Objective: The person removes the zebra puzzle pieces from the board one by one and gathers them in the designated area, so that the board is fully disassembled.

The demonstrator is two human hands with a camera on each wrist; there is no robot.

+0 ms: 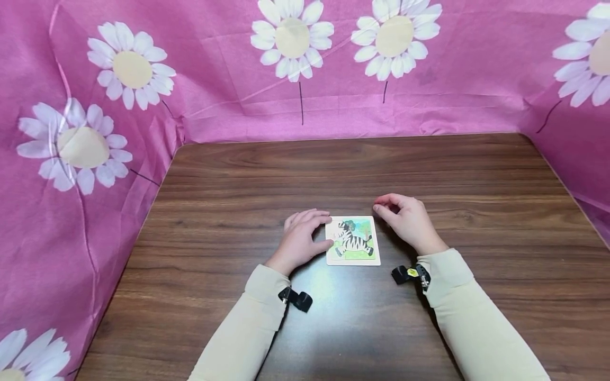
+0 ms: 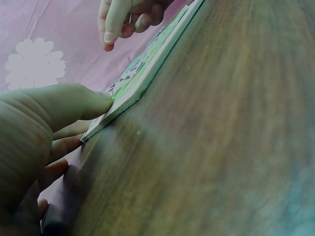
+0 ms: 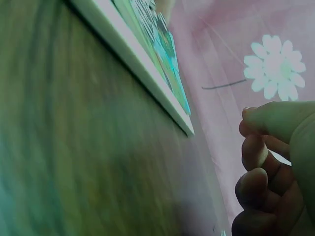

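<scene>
A square zebra jigsaw puzzle (image 1: 353, 241) with a pale frame lies flat on the table in the head view. My left hand (image 1: 301, 239) rests at its left side, the thumb on the frame's left edge and the index fingertip by the far left corner. In the left wrist view, the thumb (image 2: 93, 104) presses on the frame's rim, the other fingers lying beyond it. Off the puzzle's far right corner, my right hand (image 1: 405, 218) hovers with loosely curled fingers. The right wrist view shows its thumb near the index fingertip and nothing between them.
The brown wood-grain table (image 1: 238, 180) extends around the puzzle. A pink cloth (image 1: 214, 69) with white daisies hangs behind it and at both sides. Each sleeved wrist wears a black strap (image 1: 295, 299).
</scene>
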